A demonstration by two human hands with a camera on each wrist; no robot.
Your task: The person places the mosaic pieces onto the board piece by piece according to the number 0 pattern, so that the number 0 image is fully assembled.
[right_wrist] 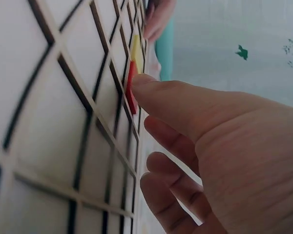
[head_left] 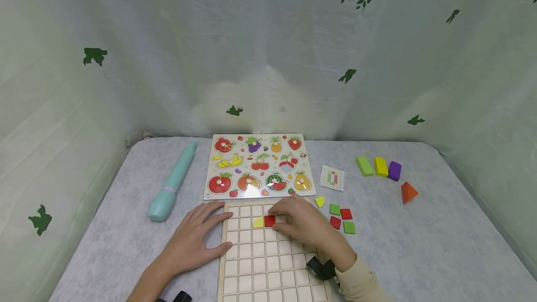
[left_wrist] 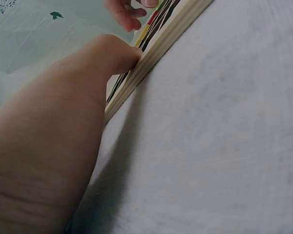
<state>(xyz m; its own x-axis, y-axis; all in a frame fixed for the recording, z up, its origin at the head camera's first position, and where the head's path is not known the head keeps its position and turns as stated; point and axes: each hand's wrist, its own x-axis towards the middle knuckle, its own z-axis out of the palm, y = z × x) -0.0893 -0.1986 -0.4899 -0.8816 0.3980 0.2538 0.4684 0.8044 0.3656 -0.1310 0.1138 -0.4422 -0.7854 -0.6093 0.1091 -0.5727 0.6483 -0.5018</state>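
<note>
A wooden grid board [head_left: 251, 264] lies flat, with a yellow tile [head_left: 258, 222] and a red square tile [head_left: 270, 221] side by side on it. My right hand [head_left: 304, 223] is over the board's upper part, its index finger and thumb on either side of the red tile. In the right wrist view, the thumb [right_wrist: 156, 87] touches the red tile while the other fingers are loosely bent away from it. My left hand [head_left: 195, 236] rests along the board's left edge with fingers spread, its thumb [left_wrist: 124, 56] against the rim.
Several green and red tiles [head_left: 346, 214] and a yellow piece [head_left: 320, 202] lie right of the board. Behind it is a fruit puzzle [head_left: 247, 176], beside a small pattern card [head_left: 332, 178]. Colored blocks [head_left: 381, 167] stand at the right, a folded teal umbrella [head_left: 174, 183] at the left.
</note>
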